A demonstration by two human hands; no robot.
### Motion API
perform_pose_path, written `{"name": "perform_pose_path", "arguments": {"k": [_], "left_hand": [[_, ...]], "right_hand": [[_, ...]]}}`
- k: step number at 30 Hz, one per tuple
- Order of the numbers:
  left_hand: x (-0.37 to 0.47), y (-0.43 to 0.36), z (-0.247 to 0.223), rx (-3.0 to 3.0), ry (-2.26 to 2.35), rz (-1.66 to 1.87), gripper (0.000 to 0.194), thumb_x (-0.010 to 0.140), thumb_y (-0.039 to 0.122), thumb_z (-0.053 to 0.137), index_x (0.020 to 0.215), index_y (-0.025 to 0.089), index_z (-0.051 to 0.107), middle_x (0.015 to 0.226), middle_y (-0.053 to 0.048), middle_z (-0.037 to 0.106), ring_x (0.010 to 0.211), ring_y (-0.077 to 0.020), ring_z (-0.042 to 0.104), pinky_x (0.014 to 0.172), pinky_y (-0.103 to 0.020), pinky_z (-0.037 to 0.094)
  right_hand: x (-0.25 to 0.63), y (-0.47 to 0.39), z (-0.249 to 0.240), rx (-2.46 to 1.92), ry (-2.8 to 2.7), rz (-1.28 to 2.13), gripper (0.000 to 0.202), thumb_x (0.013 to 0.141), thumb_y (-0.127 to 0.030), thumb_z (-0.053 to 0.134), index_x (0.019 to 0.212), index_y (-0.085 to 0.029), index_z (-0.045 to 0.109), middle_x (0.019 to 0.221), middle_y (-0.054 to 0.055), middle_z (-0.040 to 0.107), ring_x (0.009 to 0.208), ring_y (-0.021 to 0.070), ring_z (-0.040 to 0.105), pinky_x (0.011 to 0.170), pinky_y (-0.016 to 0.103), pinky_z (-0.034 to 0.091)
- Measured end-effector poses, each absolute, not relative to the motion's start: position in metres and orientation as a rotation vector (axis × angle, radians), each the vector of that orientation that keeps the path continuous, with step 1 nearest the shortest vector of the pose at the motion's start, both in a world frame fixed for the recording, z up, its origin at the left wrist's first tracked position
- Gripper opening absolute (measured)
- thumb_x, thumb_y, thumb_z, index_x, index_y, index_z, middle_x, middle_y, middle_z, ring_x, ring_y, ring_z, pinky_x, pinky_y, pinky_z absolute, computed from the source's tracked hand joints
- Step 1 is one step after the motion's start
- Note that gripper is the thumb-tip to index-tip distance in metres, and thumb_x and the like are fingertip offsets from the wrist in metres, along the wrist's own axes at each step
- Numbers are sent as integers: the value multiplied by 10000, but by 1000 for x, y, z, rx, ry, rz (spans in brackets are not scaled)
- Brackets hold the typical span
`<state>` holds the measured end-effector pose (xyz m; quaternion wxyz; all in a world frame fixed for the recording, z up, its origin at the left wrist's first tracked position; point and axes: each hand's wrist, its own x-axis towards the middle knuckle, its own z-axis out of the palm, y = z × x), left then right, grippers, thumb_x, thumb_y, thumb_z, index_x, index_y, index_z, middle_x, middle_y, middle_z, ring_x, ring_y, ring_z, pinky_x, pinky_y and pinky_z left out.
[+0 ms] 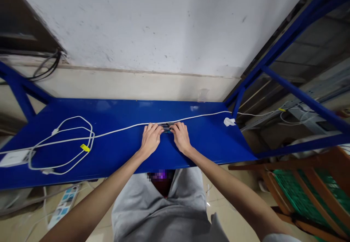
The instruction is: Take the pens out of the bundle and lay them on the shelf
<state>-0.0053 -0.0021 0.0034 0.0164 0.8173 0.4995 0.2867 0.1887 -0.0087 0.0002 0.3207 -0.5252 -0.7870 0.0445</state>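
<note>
Blue shelf (115, 151), left hand (150, 139) and right hand (181, 137) grip closed on small dark object (167, 127), no legible writing

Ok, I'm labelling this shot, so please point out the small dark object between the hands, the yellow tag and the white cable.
small dark object (167, 127), head view, middle of its visible top
yellow tag (85, 147), head view, centre of the tag
white cable (120, 129), head view, straight run left of the hands

Two hands, the left hand (150, 140) and right hand (181, 138), rest on one blue bench (115, 154). On the bench lie one small dark object (167, 127), one white cable (120, 129), one coiled white cable (64, 145), one white adapter (13, 158) and one white plug (229, 121).
</note>
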Motion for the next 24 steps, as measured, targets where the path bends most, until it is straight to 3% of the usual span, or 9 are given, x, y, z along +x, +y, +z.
{"name": "perform_pose_path", "arguments": {"k": [5,8,16,24], "left_hand": [[-6,-4,5,2503,1532,979,385,1087,375,381,1324,274,667,1107,-104,672,1055,-295,558,902,-452,434],[-7,-9,4,2495,1542,1055,384,1079,360,418,1387,313,643,1142,-105,678,1133,-302,556,960,-466,426],[-8,-14,17,2495,1518,1152,285,1063,313,458,1144,284,729,1017,-92,689,1041,-289,573,901,-447,433],[-2,13,18,2487,1691,1140,241,991,157,480,876,239,675,972,-91,650,971,-296,527,835,-437,403]], "right_hand": [[188,-8,2,-1396,-2051,107,267,1093,-243,408,1143,-252,671,1060,87,674,993,284,529,856,418,407],[188,-11,3,-1386,-2021,99,271,1090,-235,411,1122,-238,680,1021,87,677,964,281,537,829,404,405],[192,-11,5,-1249,-1979,200,311,1104,-287,388,1094,-214,690,954,80,685,889,248,563,794,372,422],[181,22,4,-1192,-1962,63,328,1091,-259,414,1048,-221,737,893,85,713,899,252,569,816,392,442]]}}
